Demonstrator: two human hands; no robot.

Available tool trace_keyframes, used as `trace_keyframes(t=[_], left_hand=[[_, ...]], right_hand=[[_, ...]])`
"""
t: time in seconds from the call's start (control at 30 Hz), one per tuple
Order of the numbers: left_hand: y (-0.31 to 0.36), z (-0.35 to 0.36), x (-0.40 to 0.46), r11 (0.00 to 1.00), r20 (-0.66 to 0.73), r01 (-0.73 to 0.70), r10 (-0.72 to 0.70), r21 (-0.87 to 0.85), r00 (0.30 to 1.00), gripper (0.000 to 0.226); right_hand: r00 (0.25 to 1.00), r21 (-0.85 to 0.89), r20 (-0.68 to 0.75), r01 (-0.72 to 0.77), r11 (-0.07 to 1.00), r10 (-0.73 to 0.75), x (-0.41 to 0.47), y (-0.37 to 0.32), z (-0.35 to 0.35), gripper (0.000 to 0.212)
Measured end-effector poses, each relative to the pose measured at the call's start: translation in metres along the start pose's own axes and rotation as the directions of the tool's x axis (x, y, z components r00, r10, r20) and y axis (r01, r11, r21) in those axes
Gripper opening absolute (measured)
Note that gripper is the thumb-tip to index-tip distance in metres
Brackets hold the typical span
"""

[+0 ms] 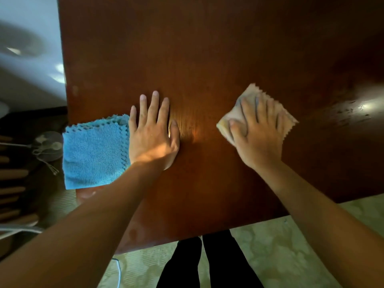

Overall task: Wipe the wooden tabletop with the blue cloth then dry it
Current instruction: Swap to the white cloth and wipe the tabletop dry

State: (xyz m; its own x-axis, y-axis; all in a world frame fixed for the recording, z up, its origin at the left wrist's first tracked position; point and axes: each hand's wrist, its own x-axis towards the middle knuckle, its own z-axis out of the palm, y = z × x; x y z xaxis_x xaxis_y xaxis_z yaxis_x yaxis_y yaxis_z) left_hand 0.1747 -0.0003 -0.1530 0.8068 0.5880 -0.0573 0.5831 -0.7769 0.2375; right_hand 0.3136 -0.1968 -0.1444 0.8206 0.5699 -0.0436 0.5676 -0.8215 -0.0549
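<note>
A dark reddish wooden tabletop point(207, 59) fills most of the view. A folded blue cloth point(93, 152) lies at its left edge, partly overhanging. My left hand point(151, 134) rests flat on the bare wood just right of the blue cloth, fingers spread, its little-finger side touching the cloth's zigzag edge. My right hand point(257, 134) presses flat on a folded beige cloth point(284, 119) with pinked edges, further right on the table. The beige cloth shows around my fingers and under the palm.
The table's near edge runs diagonally from lower left to right. Below it are a patterned pale floor point(280, 246) and my dark-trousered legs point(207, 262). Left of the table stand a small fan point(48, 145) and dark wooden furniture. Damp speckles glint at the far right point(351, 113).
</note>
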Motion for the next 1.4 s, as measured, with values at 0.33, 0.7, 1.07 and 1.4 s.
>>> trace_keyframes(t=[0.33, 0.7, 1.07, 1.4], left_hand=[[0.000, -0.001, 0.001, 1.000, -0.011, -0.005, 0.004, -0.017, 1.000, 0.062], [0.002, -0.006, 0.001, 0.999, 0.013, -0.008, 0.008, -0.044, 1.000, 0.062], [0.003, -0.007, 0.001, 1.000, -0.034, 0.000, -0.001, -0.028, 0.999, 0.057], [0.020, -0.018, 0.014, 0.994, -0.010, 0.075, -0.075, 0.084, 0.997, 0.054]], right_hand=[[0.919, 0.062, -0.027, 0.393, 0.917, -0.393, -0.034, -0.037, 0.014, 0.063], [0.883, 0.038, -0.029, 0.468, 0.883, -0.468, 0.013, -0.045, 0.014, 0.064], [0.889, 0.018, -0.005, 0.457, 0.889, -0.457, 0.132, -0.049, 0.002, 0.065], [0.739, 0.039, 0.019, 0.672, 0.739, -0.673, 0.166, -0.034, 0.002, 0.065]])
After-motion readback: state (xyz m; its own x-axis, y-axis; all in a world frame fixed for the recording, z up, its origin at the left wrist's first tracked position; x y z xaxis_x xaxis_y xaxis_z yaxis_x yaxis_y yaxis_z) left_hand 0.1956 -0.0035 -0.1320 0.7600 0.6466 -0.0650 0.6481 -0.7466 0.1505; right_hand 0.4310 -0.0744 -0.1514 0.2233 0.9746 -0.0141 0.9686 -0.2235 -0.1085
